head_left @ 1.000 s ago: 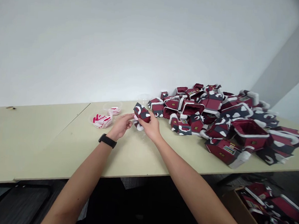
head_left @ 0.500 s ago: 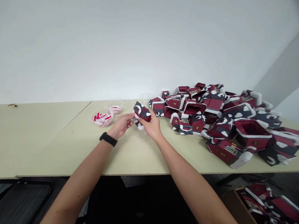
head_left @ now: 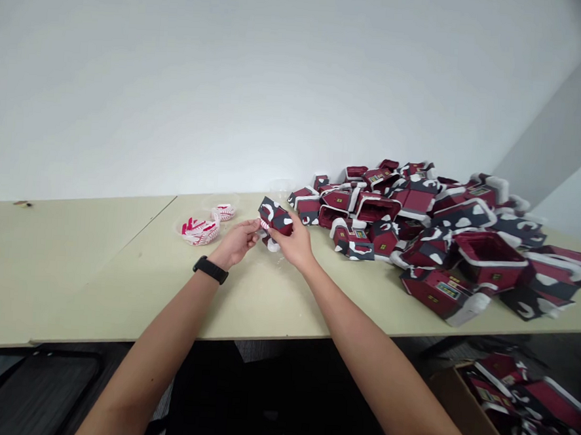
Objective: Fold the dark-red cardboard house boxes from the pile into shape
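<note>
Nearest of all, both bare forearms reach out over the desk (head_left: 109, 292) from the bottom of the view. The left hand (head_left: 237, 242), with a black watch (head_left: 210, 270) on its wrist, and the right hand (head_left: 295, 244) meet just in front of the body, both closed on a small paper house (head_left: 275, 218). The right hand wraps around its red wall and dark roof, which is patched with white snow shapes, while the left fingertips pinch at its near end. A red-and-white striped piece (head_left: 264, 224) shows between the hands, and a white piece (head_left: 272, 244) hangs just below the house, though the fingers and blur make it hard to tell how these are attached.

Down past the right hand, off the desk's near edge, a cardboard box (head_left: 456, 405) sits on the floor, filled with more red paper houses (head_left: 520, 402). Just beyond the left hand, two clear plastic tubs (head_left: 200, 231) hold red-and-white striped pieces (head_left: 224, 212). To the right of the hands, a large heap of paper houses (head_left: 418, 228) lies on the desk, some open-topped and some tipped on their sides, with its nearest houses just beside the right hand. Behind everything, the heap reaches a plain white wall (head_left: 230, 76).
</note>
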`<action>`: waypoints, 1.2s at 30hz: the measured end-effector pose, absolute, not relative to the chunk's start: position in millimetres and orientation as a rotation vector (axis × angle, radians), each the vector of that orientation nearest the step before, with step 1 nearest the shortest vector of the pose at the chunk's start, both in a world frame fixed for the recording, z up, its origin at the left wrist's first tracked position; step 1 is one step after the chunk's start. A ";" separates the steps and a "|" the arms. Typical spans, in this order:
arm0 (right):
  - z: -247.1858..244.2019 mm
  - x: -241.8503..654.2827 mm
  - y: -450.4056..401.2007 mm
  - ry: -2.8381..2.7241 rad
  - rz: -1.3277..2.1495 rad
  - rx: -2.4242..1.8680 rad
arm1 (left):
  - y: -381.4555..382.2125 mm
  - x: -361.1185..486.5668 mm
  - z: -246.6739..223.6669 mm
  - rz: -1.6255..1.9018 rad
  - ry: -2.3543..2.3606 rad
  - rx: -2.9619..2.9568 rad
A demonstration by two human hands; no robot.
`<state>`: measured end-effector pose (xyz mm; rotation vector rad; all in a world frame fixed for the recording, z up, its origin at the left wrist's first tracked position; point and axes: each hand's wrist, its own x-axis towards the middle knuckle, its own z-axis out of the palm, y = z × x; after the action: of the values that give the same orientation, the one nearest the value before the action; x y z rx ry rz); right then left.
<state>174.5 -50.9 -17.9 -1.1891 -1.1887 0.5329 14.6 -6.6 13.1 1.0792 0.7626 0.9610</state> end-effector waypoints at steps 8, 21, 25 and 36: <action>-18.2 174.4 -50.7 -1.191 0.510 -1.207 | -7.3 15.4 13.5 0.970 0.780 1.083; -20.6 175.0 -49.1 -1.210 0.477 -1.186 | -7.0 15.7 12.1 0.973 0.804 1.116; -20.5 174.3 -48.6 -1.198 0.477 -1.215 | -8.0 16.0 13.1 0.970 0.812 1.120; -21.9 174.4 -48.1 -1.196 0.513 -1.206 | -9.1 16.2 12.3 0.995 0.825 1.191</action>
<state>174.4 -48.1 -21.9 -1.2056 -1.1962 0.5134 16.2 -9.1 12.3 1.1909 0.8251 0.9950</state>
